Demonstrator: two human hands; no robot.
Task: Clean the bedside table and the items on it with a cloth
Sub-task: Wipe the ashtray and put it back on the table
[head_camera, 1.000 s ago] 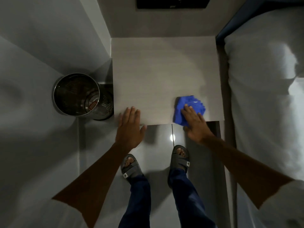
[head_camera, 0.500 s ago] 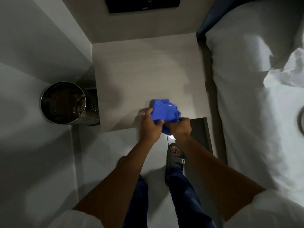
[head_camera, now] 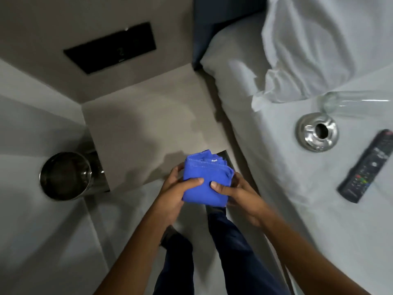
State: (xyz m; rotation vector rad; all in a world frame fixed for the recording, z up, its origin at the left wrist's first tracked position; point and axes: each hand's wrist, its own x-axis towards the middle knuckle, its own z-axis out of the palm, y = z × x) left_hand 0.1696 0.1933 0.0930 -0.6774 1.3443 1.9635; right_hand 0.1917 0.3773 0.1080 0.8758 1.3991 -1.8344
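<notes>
A folded blue cloth [head_camera: 204,177] is held in the air just off the front right corner of the bedside table [head_camera: 148,128]. My left hand [head_camera: 176,190] grips its left side and my right hand [head_camera: 236,194] grips its right side, thumbs on top. The table's pale top is bare. On the white bed [head_camera: 276,167] to the right lie a round metal ashtray [head_camera: 316,133], a clear glass bottle on its side [head_camera: 348,105] and a black remote control [head_camera: 368,165].
A shiny metal waste bin [head_camera: 66,175] stands on the floor left of the table. A black panel [head_camera: 110,47] is set in the wall behind it. A white pillow [head_camera: 319,45] lies at the bed's head. My legs and sandals are below.
Both hands have lifted the cloth off the table's front edge and hold it between them. The view has swung right, bringing the ashtray, bottle and remote on the bed into sight.
</notes>
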